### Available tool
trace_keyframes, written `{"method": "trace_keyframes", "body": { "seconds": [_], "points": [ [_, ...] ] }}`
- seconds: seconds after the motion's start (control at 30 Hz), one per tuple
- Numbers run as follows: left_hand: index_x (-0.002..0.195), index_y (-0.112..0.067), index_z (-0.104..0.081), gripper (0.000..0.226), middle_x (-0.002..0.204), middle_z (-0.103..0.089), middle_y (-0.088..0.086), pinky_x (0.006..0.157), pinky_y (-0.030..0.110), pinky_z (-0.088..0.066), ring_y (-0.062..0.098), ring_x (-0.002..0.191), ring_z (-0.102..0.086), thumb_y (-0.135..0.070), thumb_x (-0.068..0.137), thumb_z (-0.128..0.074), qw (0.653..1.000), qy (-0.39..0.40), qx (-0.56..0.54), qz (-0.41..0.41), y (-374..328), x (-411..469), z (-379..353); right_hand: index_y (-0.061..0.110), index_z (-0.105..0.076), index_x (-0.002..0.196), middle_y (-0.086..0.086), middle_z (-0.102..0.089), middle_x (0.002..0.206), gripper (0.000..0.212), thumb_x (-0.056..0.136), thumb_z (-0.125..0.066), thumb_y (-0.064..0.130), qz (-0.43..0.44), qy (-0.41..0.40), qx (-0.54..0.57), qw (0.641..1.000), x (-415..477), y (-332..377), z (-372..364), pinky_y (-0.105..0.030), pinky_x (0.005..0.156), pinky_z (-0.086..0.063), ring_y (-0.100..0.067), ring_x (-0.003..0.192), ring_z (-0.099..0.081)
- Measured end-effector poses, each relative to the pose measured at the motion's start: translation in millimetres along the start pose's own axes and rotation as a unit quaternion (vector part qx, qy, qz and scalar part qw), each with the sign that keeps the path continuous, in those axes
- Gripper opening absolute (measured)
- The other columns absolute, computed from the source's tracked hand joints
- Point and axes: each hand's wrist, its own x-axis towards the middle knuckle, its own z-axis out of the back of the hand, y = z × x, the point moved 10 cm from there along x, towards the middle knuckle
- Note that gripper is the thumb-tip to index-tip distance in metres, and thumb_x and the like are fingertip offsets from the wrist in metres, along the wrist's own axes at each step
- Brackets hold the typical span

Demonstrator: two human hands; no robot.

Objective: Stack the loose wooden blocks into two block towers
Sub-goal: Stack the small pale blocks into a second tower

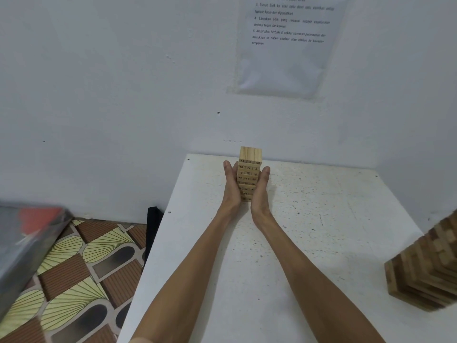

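Note:
A small tower of light wooden blocks [249, 169] with printed numbers stands upright near the far edge of the white table [321, 219]. My left hand [231, 186] presses flat against the tower's left side, fingers straight. On the opposite side, my right hand [259, 189] presses in the same way. Both palms hide the tower's lower sides. A second, larger tower of mixed light and dark blocks [427, 266] stands at the table's right edge, partly cut off by the frame.
A white wall rises right behind the table, with a printed sheet [286, 45] taped on it. Left of the table lie patterned floor tiles [74, 268], a black object [153, 226] by the table's corner and a blurred grey item [27, 246].

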Motion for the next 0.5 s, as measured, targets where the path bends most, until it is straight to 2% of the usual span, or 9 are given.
{"method": "trace_keyframes", "body": {
  "seconds": [0.13, 0.37, 0.5],
  "points": [
    [0.138, -0.016, -0.061, 0.09, 0.123, -0.074, 0.008, 0.115, 0.053, -0.043, 0.023, 0.121, -0.068, -0.077, 0.098, -0.008, 1.0, 0.003, 0.017, -0.007, -2, 0, 0, 0.027, -0.06, 0.143, 0.007, -0.072, 0.127, 0.088, 0.093, -0.01, 0.079, -0.002, 0.006, -0.005, 1.0, -2, 2, -1, -0.026, 0.097, -0.051, -0.006, 0.117, -0.067],
    [0.138, -0.022, -0.061, 0.094, 0.126, -0.073, 0.008, 0.114, 0.054, -0.044, 0.025, 0.123, -0.067, -0.087, 0.09, -0.014, 1.0, 0.015, -0.001, 0.004, 1, 0, -1, 0.029, -0.059, 0.144, 0.008, -0.071, 0.127, 0.089, 0.091, -0.01, 0.081, -0.014, 0.004, -0.004, 1.0, -4, 2, -3, -0.029, 0.099, -0.051, -0.007, 0.117, -0.067],
    [0.152, -0.024, -0.048, 0.097, 0.139, -0.066, 0.004, 0.118, 0.05, -0.04, 0.021, 0.131, -0.061, -0.09, 0.089, -0.015, 0.999, -0.004, 0.035, 0.018, 9, 2, 8, 0.029, -0.051, 0.151, 0.006, -0.068, 0.135, 0.094, 0.089, -0.015, 0.089, -0.019, -0.024, 0.003, 1.0, -6, 0, 3, -0.033, 0.105, -0.052, -0.009, 0.122, -0.065]
  ]
}}
